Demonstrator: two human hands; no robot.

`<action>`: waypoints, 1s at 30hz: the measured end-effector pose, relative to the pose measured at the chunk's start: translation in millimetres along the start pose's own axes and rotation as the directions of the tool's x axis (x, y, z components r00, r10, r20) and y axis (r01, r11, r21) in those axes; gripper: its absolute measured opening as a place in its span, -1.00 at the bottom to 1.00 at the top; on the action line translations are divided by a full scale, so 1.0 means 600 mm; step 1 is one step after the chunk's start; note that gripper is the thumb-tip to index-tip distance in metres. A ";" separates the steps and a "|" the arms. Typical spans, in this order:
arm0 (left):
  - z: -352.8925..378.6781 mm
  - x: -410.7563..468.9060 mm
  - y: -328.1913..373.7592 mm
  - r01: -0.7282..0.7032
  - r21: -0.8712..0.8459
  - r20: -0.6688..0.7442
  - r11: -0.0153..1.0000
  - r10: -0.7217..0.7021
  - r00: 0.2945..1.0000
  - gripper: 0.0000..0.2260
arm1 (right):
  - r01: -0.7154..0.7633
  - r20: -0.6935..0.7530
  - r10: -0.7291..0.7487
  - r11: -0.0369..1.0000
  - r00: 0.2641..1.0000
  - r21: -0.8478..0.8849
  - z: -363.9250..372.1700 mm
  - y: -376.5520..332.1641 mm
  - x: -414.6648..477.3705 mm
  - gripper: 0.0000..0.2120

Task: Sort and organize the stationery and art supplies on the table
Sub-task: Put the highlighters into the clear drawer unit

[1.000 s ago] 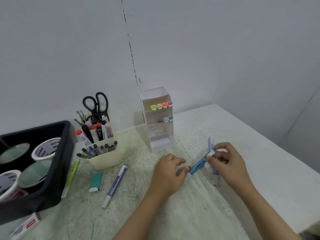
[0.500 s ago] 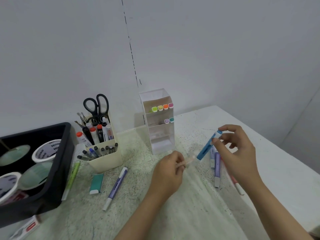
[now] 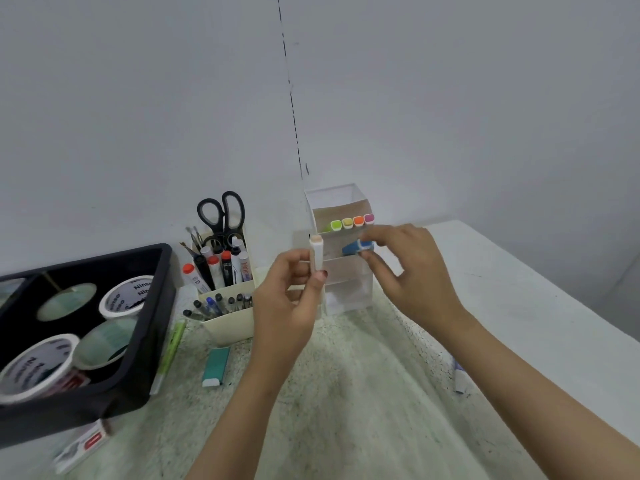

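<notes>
Left hand (image 3: 287,299) pinches a peach-capped marker (image 3: 316,252) upright. Right hand (image 3: 408,268) pinches a blue marker (image 3: 353,247) at the second shelf of the clear organizer (image 3: 349,292) beyond. Shelving markers, seemingly; next, the blue one needs sliding in level.

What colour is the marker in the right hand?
Blue: the blue plastic marker in the right hand, seen in the head view.
</notes>
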State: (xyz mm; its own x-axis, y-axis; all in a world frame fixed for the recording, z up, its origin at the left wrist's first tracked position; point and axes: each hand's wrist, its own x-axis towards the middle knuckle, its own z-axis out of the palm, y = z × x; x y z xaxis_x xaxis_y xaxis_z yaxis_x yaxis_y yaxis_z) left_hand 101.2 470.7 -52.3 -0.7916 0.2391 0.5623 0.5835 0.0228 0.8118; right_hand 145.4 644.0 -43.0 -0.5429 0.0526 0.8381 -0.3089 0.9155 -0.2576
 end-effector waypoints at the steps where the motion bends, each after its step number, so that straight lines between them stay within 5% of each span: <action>1: -0.001 0.003 0.000 -0.030 0.029 -0.013 0.999 0.031 0.999 -0.82 | 0.032 0.040 -0.031 0.998 0.999 -0.045 0.008 0.008 0.002 -0.88; 5: -0.002 0.015 0.001 -0.104 0.118 -0.075 0.988 0.113 0.991 -0.78 | 0.106 0.101 -0.093 0.985 0.991 -0.133 0.034 0.031 0.003 -0.90; 11: -0.003 0.025 0.008 -0.137 0.059 -0.058 0.989 0.140 0.988 -0.44 | 0.151 0.069 -0.141 0.976 0.988 -0.156 0.051 0.043 0.004 -0.90; 22: -0.005 0.041 0.004 -0.291 0.092 -0.097 0.952 0.299 0.949 -0.56 | 0.146 0.048 -0.139 0.967 0.989 -0.211 0.068 0.051 -0.019 -0.85; 30: 0.013 0.042 -0.025 -0.494 0.251 -0.046 0.832 0.520 0.853 -0.59 | 0.001 0.047 0.006 0.989 0.999 -0.151 0.072 0.051 -0.042 -0.69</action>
State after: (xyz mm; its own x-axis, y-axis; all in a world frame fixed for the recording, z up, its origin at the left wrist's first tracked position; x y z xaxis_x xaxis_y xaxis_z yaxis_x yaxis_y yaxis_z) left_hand 74.0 483.7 -51.4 -0.3799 0.1714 0.9090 0.9224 0.1443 0.3583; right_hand 115.9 653.2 -93.0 -0.5806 0.0392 0.8132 -0.1884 0.9653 -0.1810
